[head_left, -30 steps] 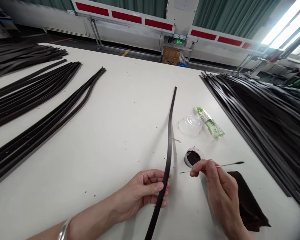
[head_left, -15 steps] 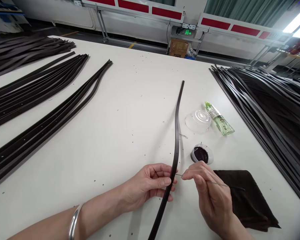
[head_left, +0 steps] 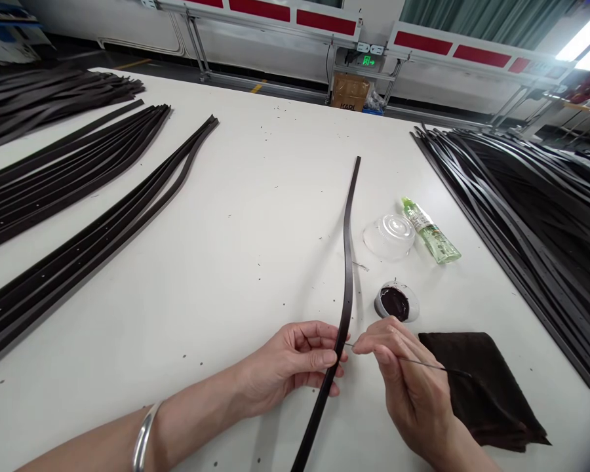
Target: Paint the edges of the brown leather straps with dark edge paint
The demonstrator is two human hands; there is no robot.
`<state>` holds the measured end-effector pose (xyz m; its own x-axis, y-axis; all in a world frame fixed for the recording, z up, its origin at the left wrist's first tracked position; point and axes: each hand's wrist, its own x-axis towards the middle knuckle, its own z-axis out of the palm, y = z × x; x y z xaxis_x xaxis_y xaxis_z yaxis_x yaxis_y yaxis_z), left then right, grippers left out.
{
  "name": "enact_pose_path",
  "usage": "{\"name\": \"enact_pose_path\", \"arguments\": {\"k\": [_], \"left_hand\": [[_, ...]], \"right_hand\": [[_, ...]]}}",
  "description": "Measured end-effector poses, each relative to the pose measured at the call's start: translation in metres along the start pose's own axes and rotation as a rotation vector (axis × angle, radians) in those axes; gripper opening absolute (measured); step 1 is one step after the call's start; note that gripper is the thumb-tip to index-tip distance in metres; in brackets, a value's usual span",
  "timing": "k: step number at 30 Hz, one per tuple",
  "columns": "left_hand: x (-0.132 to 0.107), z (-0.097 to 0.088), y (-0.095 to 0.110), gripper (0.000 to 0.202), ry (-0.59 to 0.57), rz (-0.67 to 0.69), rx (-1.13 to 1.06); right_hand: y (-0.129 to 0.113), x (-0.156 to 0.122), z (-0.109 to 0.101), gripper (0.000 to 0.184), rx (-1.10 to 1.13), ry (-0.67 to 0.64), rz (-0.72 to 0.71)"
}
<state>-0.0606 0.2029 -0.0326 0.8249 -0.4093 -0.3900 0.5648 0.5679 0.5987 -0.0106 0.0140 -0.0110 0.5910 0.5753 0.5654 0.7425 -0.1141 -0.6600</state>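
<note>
A long dark strap [head_left: 348,262], which looks like leather, curves up from the bottom edge across the middle. My left hand [head_left: 295,360] grips it between thumb and fingers. In my right hand [head_left: 410,373] is a thin metal rod [head_left: 423,362] with a dark end, pinched between thumb and fingers. Its fine tip meets the strap at the edge, just beside my left fingertips; whether it enters a hole I cannot tell. Above my right hand stands a small cup of dark paint [head_left: 394,303]. A folded dark cloth [head_left: 482,387] lies right of that hand, partly behind it.
An upturned clear plastic cup [head_left: 389,236] and a green bottle [head_left: 431,229] lie behind the paint. Bundles of dark straps cover the left side [head_left: 88,262] and the right side [head_left: 521,249] of the white table [head_left: 246,210]. Small dark specks are scattered over it.
My right hand and the rod have shifted slightly left, bringing the fingers closer to the strap. My left hand keeps its hold, and the view has tilted a little.
</note>
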Motion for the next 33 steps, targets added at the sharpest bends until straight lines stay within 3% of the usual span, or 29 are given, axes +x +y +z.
{"name": "enact_pose_path", "arguments": {"k": [33], "left_hand": [[-0.0001, -0.0007, 0.0011, 0.022, -0.020, -0.006, 0.023]], "right_hand": [[-0.0008, 0.0002, 0.0039, 0.028, -0.040, -0.005, 0.010]]}}
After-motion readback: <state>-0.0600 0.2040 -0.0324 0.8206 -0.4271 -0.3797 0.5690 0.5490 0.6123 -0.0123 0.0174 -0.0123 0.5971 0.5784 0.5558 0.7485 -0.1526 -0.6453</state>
